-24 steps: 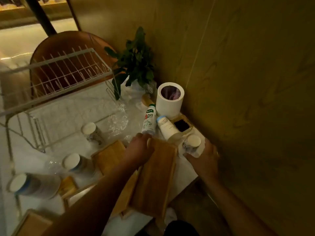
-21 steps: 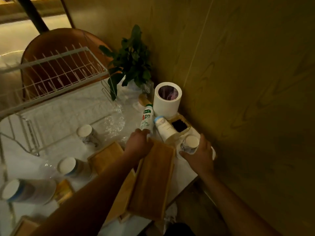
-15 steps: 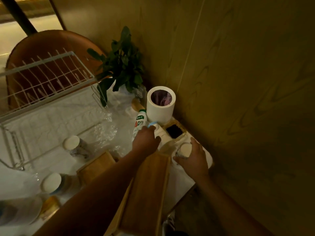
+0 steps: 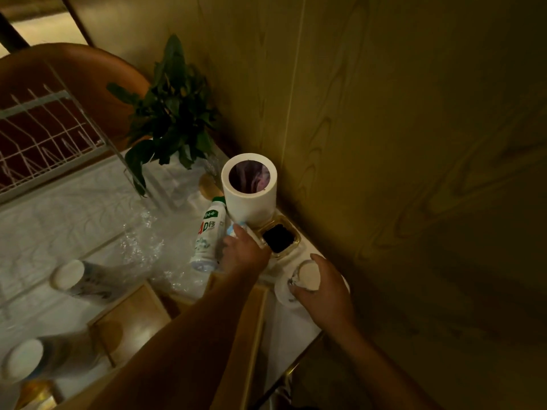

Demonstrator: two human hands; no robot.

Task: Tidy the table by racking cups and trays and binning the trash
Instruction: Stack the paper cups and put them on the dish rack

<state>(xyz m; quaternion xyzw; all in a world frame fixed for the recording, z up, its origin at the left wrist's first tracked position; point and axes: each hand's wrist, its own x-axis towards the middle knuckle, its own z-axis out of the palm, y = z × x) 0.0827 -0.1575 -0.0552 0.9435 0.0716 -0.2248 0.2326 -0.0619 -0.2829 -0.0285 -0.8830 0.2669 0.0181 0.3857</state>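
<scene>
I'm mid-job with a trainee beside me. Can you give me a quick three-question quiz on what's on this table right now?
1. True or false: the right hand grips a white cup.
2. Which thing stands just beyond the left hand? A) a kettle B) the white bin C) a toaster
3. Fill in: the bottle in the left hand's grip has a ___ cap.

Key: 1 true; 2 B; 3 blue.
</scene>
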